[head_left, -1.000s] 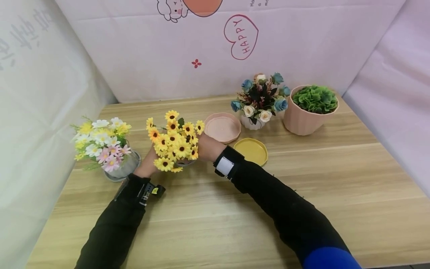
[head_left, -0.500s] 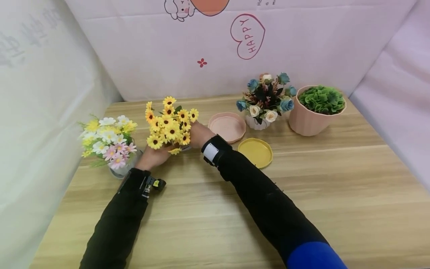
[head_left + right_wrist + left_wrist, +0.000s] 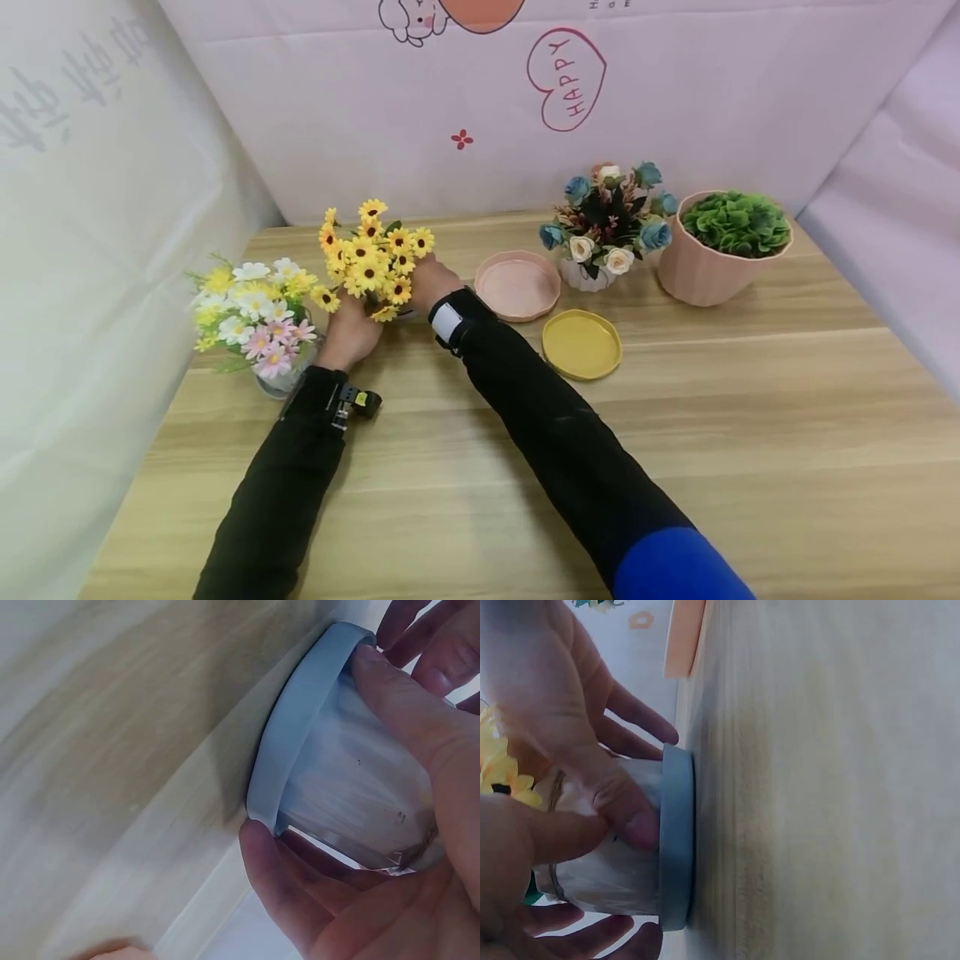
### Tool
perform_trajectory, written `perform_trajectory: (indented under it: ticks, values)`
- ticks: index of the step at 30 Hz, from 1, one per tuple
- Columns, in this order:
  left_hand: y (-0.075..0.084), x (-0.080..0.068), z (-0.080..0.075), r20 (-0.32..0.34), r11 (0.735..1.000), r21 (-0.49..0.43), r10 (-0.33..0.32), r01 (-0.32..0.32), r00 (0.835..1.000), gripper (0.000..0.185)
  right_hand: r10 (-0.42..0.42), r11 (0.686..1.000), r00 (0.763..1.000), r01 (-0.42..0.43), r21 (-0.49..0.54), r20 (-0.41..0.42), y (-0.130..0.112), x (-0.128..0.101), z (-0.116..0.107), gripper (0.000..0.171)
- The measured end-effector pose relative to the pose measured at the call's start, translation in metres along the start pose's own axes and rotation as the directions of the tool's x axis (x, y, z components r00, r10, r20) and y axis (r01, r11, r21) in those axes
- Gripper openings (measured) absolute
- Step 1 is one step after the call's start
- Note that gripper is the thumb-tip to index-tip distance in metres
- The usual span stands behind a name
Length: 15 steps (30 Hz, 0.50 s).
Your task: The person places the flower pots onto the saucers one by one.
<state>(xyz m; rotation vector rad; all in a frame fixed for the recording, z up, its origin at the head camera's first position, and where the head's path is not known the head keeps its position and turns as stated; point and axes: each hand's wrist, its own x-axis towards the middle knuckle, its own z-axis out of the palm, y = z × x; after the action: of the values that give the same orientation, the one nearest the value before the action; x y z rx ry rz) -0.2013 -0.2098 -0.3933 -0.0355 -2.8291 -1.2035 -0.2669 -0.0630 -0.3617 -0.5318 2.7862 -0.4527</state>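
Sunflower pot (image 3: pixel 375 258), upper left of centre in the head view, stands upright on its blue-grey saucer (image 3: pixel 676 836) on the wooden table (image 3: pixel 675 433), long axis vertical. Left hand (image 3: pixel 348 332) wraps it from the lower left, right hand (image 3: pixel 427 279) from the right; both sets of fingers curl round the pale pot wall, equally near. Daisy pot (image 3: pixel 258 321) sits just left, pink saucer (image 3: pixel 517 285) to the right, apart.

Head view from above, facing forward and down over the table (image 3: pixel 750 400), both wrist views very near and sideways, sharing the glass pot (image 3: pixel 615 870) at frame centre.
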Motion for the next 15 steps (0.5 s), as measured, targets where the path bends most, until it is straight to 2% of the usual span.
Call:
perform_trajectory:
  ticks: [3,6,12,15]
  values:
    - [-0.002,0.003,0.001,-0.051,0.999,-0.037,-0.004,0.002,0.999,0.051,0.023,1.0,0.999,-0.024,-0.017,-0.026,-0.007,0.003,0.0,0.037]
    - [-0.003,0.005,-0.001,-0.075,0.995,-0.087,-0.046,0.039,0.996,0.055,0.046,0.999,0.998,-0.046,-0.001,-0.045,-0.015,0.007,-0.002,0.043]
    - [-0.004,0.007,-0.003,-0.087,0.989,-0.089,-0.127,0.119,0.988,0.053,0.052,0.998,0.997,-0.049,0.049,-0.064,-0.022,0.016,-0.001,0.039]
    - [-0.005,0.007,-0.005,-0.082,0.986,-0.092,-0.146,0.138,0.986,0.054,0.054,0.997,0.997,-0.051,0.049,-0.055,-0.024,0.021,0.002,0.036]
